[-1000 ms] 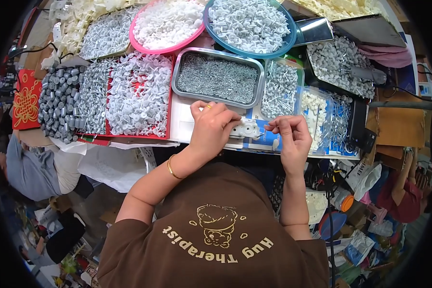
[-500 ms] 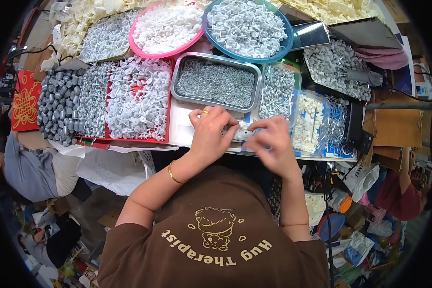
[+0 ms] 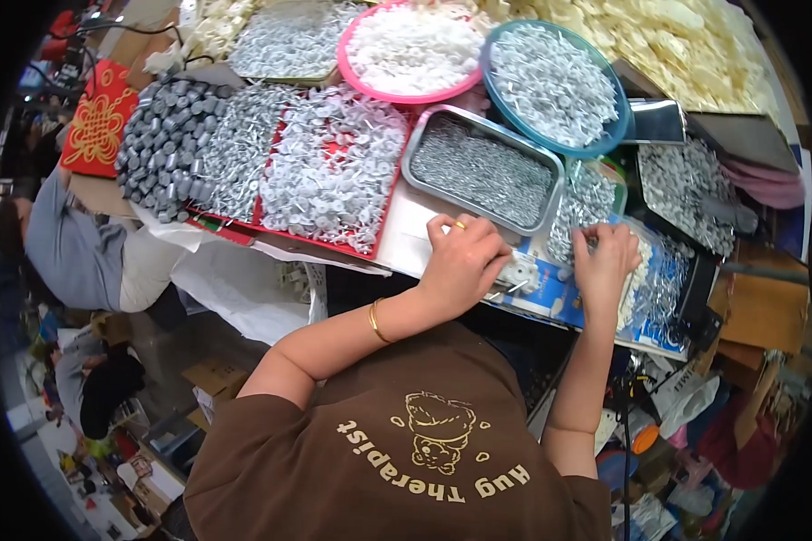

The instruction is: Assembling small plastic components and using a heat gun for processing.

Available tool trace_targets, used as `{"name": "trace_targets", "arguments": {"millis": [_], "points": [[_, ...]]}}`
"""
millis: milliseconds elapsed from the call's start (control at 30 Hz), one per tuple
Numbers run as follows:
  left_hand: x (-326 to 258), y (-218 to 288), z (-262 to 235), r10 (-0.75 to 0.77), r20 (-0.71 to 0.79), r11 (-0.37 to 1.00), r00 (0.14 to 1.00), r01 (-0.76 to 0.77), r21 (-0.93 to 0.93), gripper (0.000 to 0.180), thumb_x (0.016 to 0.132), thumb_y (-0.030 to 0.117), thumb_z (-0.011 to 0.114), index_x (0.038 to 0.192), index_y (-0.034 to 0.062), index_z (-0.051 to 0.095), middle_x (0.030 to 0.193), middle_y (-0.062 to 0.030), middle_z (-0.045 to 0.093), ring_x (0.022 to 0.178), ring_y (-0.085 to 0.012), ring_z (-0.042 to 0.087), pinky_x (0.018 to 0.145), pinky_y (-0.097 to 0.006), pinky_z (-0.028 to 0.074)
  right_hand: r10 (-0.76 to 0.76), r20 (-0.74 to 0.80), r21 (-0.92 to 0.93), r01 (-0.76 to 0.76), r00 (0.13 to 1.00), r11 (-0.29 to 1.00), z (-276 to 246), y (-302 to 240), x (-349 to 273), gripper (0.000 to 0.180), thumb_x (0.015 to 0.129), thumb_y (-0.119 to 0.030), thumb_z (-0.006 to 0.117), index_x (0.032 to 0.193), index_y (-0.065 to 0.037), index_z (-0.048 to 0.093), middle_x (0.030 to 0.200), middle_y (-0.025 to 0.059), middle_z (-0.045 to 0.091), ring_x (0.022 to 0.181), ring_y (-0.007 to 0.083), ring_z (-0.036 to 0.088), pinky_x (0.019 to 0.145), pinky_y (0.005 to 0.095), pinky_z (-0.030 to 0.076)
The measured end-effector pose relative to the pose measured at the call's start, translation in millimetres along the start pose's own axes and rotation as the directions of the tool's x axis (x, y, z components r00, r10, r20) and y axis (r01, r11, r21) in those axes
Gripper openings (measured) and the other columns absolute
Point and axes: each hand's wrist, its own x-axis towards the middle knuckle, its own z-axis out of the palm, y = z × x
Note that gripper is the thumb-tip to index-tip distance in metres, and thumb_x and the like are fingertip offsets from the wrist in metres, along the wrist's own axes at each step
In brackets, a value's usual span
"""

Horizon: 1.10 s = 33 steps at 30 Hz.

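Note:
My left hand (image 3: 465, 261), with a gold ring and a bracelet at the wrist, rests closed on the table's front edge. It holds a small white plastic piece with a metal pin (image 3: 517, 274). My right hand (image 3: 604, 260) is apart from it to the right, fingers curled down at the edge of a heap of small silver metal parts (image 3: 583, 204), next to a clear bag of white pieces (image 3: 642, 287). Whether its fingers pinch a part is hidden. A steel tray of fine metal pins (image 3: 478, 171) lies just beyond my left hand.
A red tray of white plastic pieces (image 3: 329, 167), grey caps (image 3: 162, 144), a pink bowl (image 3: 406, 50) and a blue bowl (image 3: 555, 81) fill the table. Another person in grey (image 3: 72, 252) sits at the left. Boxes and bags crowd the floor.
My right hand came in beside my left hand half a second ago, then moved out right to the metal parts heap. My left hand stayed put, still closed on the white piece.

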Motion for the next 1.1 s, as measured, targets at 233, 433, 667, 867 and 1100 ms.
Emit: {"name": "trace_targets", "arguments": {"millis": [233,433,667,867,1100], "points": [[23.5,-75.7,-99.9,-0.093,-0.35,0.842,0.932,0.261,0.473,0.008,0.082,0.023,0.074,0.087,0.0168,0.073,0.096,-0.0013,0.067,0.1,-0.0229,0.059,0.093,-0.046,0.029,0.09,-0.047,0.433,-0.061,0.995,0.899,-23.6,2.2,-12.2,0.012,0.092,-0.012,0.071,0.092,-0.001,0.069,0.082,0.0074,0.071,0.075,0.0181,0.066,0.071,0.0315,0.05],[20.9,-168.7,-150.3,-0.196,-0.336,0.671,0.921,0.375,0.639,0.012,0.079,0.026,0.076,0.084,0.0162,0.072,0.1,-0.0053,0.062,0.102,-0.0264,0.057,0.096,-0.049,0.029,0.076,0.133,0.74,-0.15,0.988,0.655,-33.4,-27.7,-20.0,0.012,0.096,-0.007,0.068,0.1,0.004,0.066,0.088,0.0069,0.071,0.081,0.0107,0.066,0.075,0.0245,0.052],[23.5,-133.4,-132.2,-0.295,-0.46,0.952,0.837,0.297,-0.069,0.011,0.091,0.004,0.067,0.1,-0.0011,0.065,0.086,-0.0096,0.071,0.076,-0.0175,0.068,0.068,-0.03,0.053,0.106,0.153,0.768,-0.186,0.982,0.613,-51.8,-44.9,-32.8,0.008,0.1,-0.006,0.061,0.097,0.002,0.061,0.084,0.0067,0.069,0.079,0.0117,0.066,0.075,0.0252,0.051],[23.2,-44.7,-91.7,-0.34,-0.034,0.874,0.94,0.303,-0.379,0.015,0.09,0.006,0.072,0.104,0.0006,0.075,0.093,-0.004,0.075,0.084,-0.0086,0.066,0.077,-0.026,0.053,-0.109,0.049,0.589,0.06,0.993,0.806,-35.0,-51.9,-34.8,0.013,0.089,-0.006,0.073,0.086,0.0,0.062,0.081,0.01,0.068,0.07,0.0195,0.066,0.066,0.0309,0.051],[28.0,6.6,-35.1,0.234,-0.116,0.91,0.965,-0.26,-0.324,0.016,0.083,0.009,0.076,0.098,0.0044,0.071,0.088,-0.0068,0.073,0.081,-0.0245,0.068,0.073,-0.034,0.051,-0.341,0.015,0.479,0.292,0.94,0.828,-45.6,-75.7,-33.8,0.009,0.085,-0.003,0.073,0.089,0.0,0.066,0.081,0.0106,0.068,0.072,0.0283,0.065,0.067,0.0349,0.052]]}}
